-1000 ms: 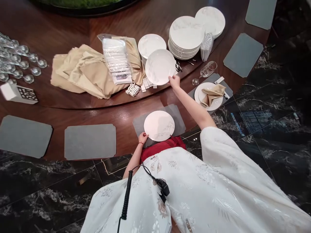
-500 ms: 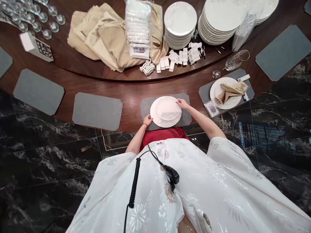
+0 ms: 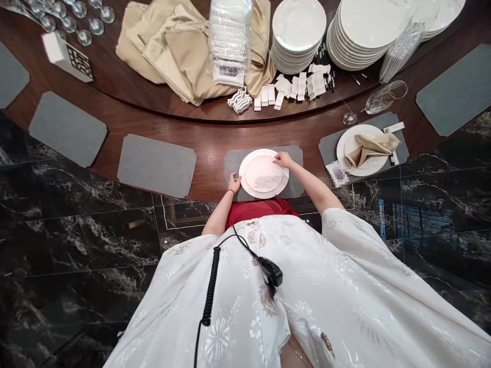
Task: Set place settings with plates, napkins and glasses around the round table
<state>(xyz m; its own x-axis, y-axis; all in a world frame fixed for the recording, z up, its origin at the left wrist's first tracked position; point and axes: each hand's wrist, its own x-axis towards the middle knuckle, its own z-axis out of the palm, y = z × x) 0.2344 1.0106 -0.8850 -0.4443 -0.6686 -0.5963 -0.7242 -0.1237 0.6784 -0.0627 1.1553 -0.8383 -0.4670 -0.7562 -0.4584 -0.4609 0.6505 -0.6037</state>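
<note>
A large white plate (image 3: pixel 242 179) lies on a grey placemat (image 3: pixel 295 189) at the table's edge, directly in front of me. On top of it rests a smaller white plate (image 3: pixel 261 173), roughly centred. My right hand (image 3: pixel 283 160) pinches the smaller plate's upper right rim. At the large plate's left rim is my left hand (image 3: pixel 233 183), its curled fingers against the edge. To the right, a finished-looking setting has stacked plates (image 3: pixel 341 145), a folded beige napkin (image 3: pixel 370 148) and a wine glass (image 3: pixel 378 97) lying on its side.
On the raised turntable stand a plate stack (image 3: pixel 299 25), a larger plate stack (image 3: pixel 364 25), beige cloths (image 3: pixel 172 46), a bag of wrapped white packs (image 3: pixel 230 41) and small white rests (image 3: pixel 264 97). Upturned glasses (image 3: pixel 84 37) are far left. More grey placemats (image 3: pixel 157 163) line the edge.
The smaller plate has shifted slightly toward me and left, nearer the large plate's middle. My right hand has moved inward with its rim. The left hand stays at the large plate's edge.
</note>
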